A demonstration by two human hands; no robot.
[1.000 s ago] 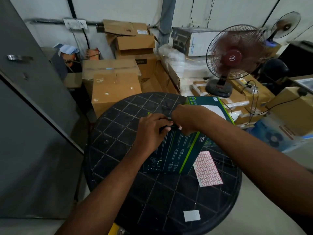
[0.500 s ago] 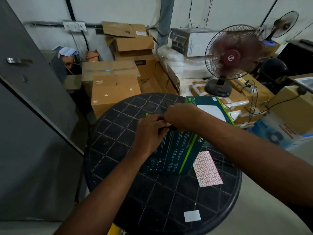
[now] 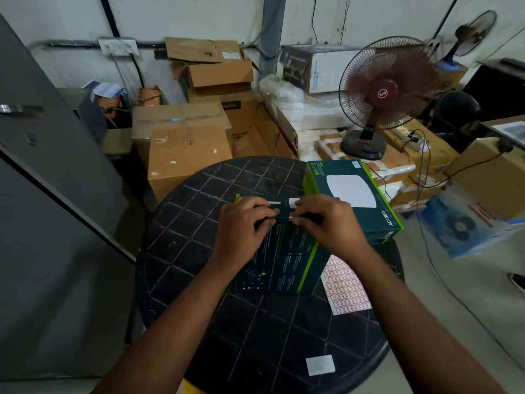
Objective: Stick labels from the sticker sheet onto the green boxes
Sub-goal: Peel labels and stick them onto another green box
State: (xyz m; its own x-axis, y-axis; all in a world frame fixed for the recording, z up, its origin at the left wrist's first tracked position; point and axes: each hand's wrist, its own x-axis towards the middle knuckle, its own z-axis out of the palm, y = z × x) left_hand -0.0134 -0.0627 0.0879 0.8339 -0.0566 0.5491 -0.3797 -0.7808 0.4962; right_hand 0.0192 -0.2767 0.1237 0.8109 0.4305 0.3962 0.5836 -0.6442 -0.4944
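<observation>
Table (image 3: 199,223): round, black, moulded plastic, top scored with a raised diamond grid.

Green boxes, count 2, both printed cardboard, dark teal with lime-green edges. Near green box (image 3: 284,265) lay at table centre, fine white print and small icons on its facing panel. Far green box (image 3: 355,191) sat just behind and to the right of it, near the table's far right rim, showing a white rounded-square picture, "Wi-Fi 5" and "AC1350". Whether the 2 boxes touched could not be told.

Sticker sheet (image 3: 345,288), count 1: flat paper rectangle, rows of small white labels outlined in red, lying on the table at the near box's right, 1 corner tucked under or against it. 1 separate blank white paper square (image 3: 320,364) lay near the table's front edge, well apart from the sheet.

Hands, count 2, both at the top edge of the near box. Left hand (image 3: 244,226): fingers curled over the edge, gripping the box. Right hand (image 3: 326,223): fingertips drawn together on a small white label (image 3: 292,216) at that edge; whether pinching or pressing it flat could not be told.

Behind the table: stacked brown cardboard cartons (image 3: 184,149), some with open flaps, contents hidden; 1 maroon pedestal fan (image 3: 383,89) in a wire cage.
</observation>
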